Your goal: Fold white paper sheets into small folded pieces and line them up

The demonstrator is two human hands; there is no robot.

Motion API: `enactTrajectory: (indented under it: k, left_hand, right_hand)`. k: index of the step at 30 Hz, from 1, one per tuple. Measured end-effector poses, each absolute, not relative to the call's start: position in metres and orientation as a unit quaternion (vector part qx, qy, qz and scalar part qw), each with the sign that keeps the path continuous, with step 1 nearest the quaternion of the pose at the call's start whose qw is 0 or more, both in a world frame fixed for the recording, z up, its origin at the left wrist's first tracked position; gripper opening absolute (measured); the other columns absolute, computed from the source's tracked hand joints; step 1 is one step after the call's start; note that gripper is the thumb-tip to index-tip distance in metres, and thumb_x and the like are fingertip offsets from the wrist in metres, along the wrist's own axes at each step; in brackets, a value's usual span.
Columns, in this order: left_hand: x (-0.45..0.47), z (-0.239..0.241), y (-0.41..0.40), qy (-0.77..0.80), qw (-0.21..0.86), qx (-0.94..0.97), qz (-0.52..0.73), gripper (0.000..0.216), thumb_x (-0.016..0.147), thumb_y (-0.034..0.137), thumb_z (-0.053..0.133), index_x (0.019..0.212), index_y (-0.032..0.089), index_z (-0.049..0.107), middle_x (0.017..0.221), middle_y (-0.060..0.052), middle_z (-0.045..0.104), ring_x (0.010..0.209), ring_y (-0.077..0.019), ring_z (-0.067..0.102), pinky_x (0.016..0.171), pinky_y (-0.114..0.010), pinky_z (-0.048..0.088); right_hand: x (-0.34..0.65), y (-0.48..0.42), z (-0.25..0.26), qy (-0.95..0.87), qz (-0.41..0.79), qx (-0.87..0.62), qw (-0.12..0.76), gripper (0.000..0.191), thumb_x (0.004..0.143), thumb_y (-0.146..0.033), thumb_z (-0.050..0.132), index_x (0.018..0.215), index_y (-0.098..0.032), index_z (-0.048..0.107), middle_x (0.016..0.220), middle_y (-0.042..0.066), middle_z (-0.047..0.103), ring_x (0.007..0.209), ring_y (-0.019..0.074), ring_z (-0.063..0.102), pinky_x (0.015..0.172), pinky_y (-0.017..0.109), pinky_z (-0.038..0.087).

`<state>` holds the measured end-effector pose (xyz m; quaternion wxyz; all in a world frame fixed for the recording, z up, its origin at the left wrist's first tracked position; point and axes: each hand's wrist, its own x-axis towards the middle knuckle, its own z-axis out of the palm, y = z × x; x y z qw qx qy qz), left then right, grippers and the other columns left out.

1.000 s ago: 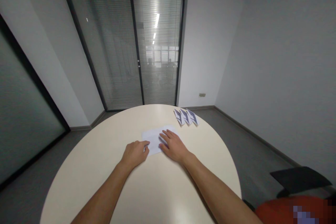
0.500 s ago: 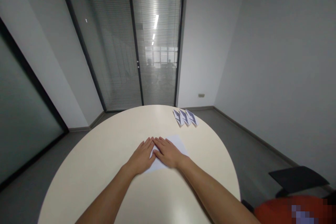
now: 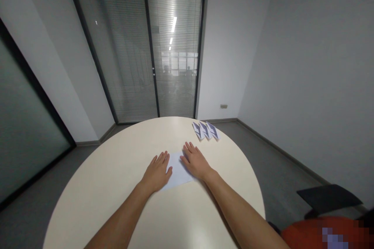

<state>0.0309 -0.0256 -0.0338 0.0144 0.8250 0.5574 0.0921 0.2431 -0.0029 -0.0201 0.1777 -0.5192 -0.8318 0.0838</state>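
A white sheet of paper (image 3: 179, 172) lies on the round cream table (image 3: 117, 171). My left hand (image 3: 158, 170) rests flat on the sheet's left part, fingers stretched out. My right hand (image 3: 195, 160) lies flat on its right part, fingers spread forward. A strip of the paper shows between the two hands. Neither hand holds anything.
Three folded paper pieces (image 3: 206, 130) lie in a row near the table's far right edge. A dark chair (image 3: 329, 200) stands at the lower right. Glass doors with blinds (image 3: 146, 54) close the room behind the table.
My hands have slid apart across the sheet, the right one moving forward and right. One second ago my left hand was curled on the paper's edge; it is now flat.
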Motion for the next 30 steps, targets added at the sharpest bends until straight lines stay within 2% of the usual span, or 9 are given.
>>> enactTrajectory:
  k: [2,7,13,19,21,24,26,30]
  left_hand:
    - [0.030,-0.036,-0.024,0.571,-0.008,0.815,0.096,0.055,0.098,0.032,0.037,0.148,0.008,0.042,0.158,-0.018,0.036,0.148,-0.0273,0.032,0.121,-0.047,0.024]
    - [0.026,-0.036,-0.021,0.606,-0.032,0.789,0.098,0.051,0.097,0.024,0.037,0.145,0.008,0.046,0.155,-0.018,0.041,0.145,-0.0298,0.037,0.118,-0.049,0.028]
    - [0.015,-0.038,-0.016,0.642,-0.051,0.761,0.080,0.049,0.100,0.032,0.036,0.143,0.011,0.050,0.154,-0.016,0.043,0.143,-0.0331,0.039,0.116,-0.051,0.029]
    - [-0.002,-0.037,-0.009,0.645,-0.025,0.755,0.115,0.048,0.100,0.040,0.039,0.138,0.014,0.055,0.151,-0.016,0.048,0.140,-0.0319,0.042,0.114,-0.048,0.031]
    - [-0.003,-0.035,-0.008,0.622,-0.007,0.769,0.148,0.044,0.100,0.041,0.042,0.130,0.015,0.060,0.144,-0.015,0.055,0.135,-0.0285,0.048,0.113,-0.043,0.034]
    - [0.000,-0.033,-0.009,0.594,0.007,0.779,0.201,0.030,0.097,0.037,0.048,0.112,0.017,0.065,0.120,-0.011,0.067,0.115,-0.0240,0.059,0.104,-0.038,0.041]
    - [0.003,-0.033,-0.009,0.594,0.005,0.774,0.219,0.024,0.094,0.036,0.053,0.105,0.018,0.063,0.109,-0.009,0.068,0.106,-0.0235,0.060,0.099,-0.037,0.043]
    - [0.005,-0.037,-0.007,0.604,-0.004,0.766,0.222,0.021,0.090,0.038,0.059,0.098,0.018,0.061,0.102,-0.009,0.064,0.102,-0.0248,0.058,0.094,-0.038,0.044]
  right_hand:
    - [0.230,-0.010,-0.020,-0.862,0.109,-0.464,0.175,0.062,0.103,-0.049,0.032,0.152,-0.011,0.037,0.161,0.017,0.027,0.151,0.0306,0.017,0.119,0.051,0.022]
    - [0.220,-0.013,-0.024,-0.870,0.145,-0.455,0.119,0.074,0.099,-0.060,0.035,0.156,-0.013,0.030,0.162,0.015,0.024,0.151,0.0319,0.017,0.121,0.052,0.014]
    - [0.243,0.000,-0.028,-0.850,0.149,-0.495,0.105,0.080,0.097,-0.065,0.036,0.157,-0.012,0.028,0.163,0.015,0.021,0.152,0.0321,0.014,0.122,0.050,0.013]
    - [0.249,0.003,-0.031,-0.848,0.145,-0.495,0.125,0.078,0.094,-0.064,0.043,0.155,-0.016,0.034,0.162,0.014,0.027,0.151,0.0311,0.020,0.120,0.049,0.017]
    - [0.250,0.003,-0.030,-0.854,0.136,-0.486,0.130,0.078,0.093,-0.065,0.045,0.153,-0.016,0.038,0.161,0.015,0.030,0.150,0.0323,0.023,0.120,0.050,0.019]
    - [0.252,0.001,-0.027,-0.867,0.125,-0.463,0.136,0.078,0.089,-0.066,0.052,0.150,-0.019,0.044,0.158,0.014,0.036,0.146,0.0335,0.030,0.118,0.050,0.022]
    - [0.253,0.001,-0.025,-0.878,0.121,-0.443,0.138,0.077,0.085,-0.067,0.056,0.147,-0.021,0.049,0.155,0.014,0.041,0.143,0.0337,0.035,0.116,0.050,0.025]
    - [0.252,-0.001,-0.019,-0.890,0.104,-0.421,0.142,0.076,0.081,-0.069,0.062,0.141,-0.023,0.056,0.148,0.014,0.050,0.136,0.0335,0.044,0.111,0.048,0.032]
